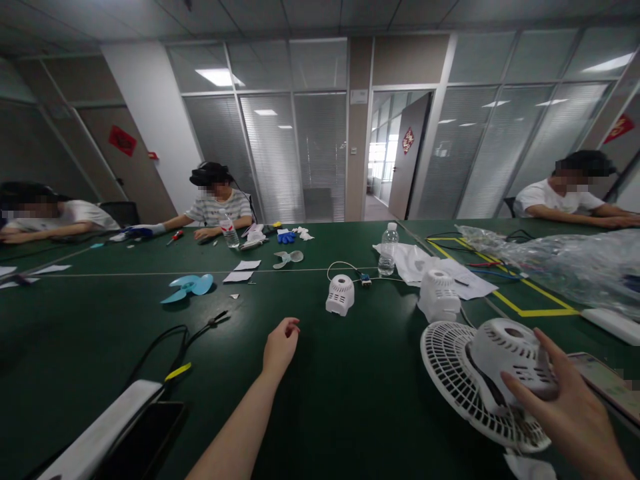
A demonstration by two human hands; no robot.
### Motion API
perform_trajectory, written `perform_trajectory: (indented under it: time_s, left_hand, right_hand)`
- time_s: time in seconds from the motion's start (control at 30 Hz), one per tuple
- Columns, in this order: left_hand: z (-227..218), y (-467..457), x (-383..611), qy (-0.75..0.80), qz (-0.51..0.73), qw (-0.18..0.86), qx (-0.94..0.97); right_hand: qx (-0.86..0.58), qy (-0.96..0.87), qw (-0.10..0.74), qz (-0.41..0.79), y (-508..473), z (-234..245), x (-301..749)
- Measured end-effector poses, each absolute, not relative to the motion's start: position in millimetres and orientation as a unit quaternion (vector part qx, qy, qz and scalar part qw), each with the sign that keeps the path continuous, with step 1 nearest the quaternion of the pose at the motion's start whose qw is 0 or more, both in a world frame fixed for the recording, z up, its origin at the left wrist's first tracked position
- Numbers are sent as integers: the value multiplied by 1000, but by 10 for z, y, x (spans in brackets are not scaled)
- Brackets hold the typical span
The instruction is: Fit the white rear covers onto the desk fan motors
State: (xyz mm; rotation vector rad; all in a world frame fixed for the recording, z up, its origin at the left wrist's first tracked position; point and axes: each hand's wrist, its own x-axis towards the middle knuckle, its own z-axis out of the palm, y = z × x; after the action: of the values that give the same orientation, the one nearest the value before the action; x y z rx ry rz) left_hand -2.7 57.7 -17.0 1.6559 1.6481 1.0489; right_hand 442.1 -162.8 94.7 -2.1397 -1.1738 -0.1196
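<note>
My right hand (575, 393) grips a white fan motor housing (510, 353) from the right, with the thumb in front and a finger along its far side. The housing has vent slots and a round hole on top. It sits over a white round fan grille (445, 373), which lies tilted on the table; whether the two are joined I cannot tell. Over the middle of the table, my left hand (281, 343) is loosely curled with nothing visible in it. Beyond it stands a smaller-looking white housing (341, 295) with a wire to a small circuit board (366, 280).
Another white housing (440, 297) stands behind the grille. A blue fan blade (189, 287), a clear blade (289, 259) and a water bottle (388, 250) lie or stand farther back. At front left are a white power strip (107, 427) and dark phone (143, 440). Several people sit across.
</note>
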Motion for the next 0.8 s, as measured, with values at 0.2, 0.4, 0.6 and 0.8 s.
perform_trajectory:
  time_s: [0.2,0.4,0.6,0.8]
  left_hand:
    - [-159,570,-30,626,377,282,622]
    - [-117,556,-5,638,364,272,622]
    - [-81,536,4,642,352,270,626]
    - [-49,509,-11,639,348,275,629]
  right_hand:
    - [-814,-467,346,-24,-1517,1241,4447]
    - [-742,-508,408,-160,-1128,1632,4508]
    - [-690,-600,372,-158,-239,1818,4687]
    - [-715,-608,330,-104,430,1605,4844]
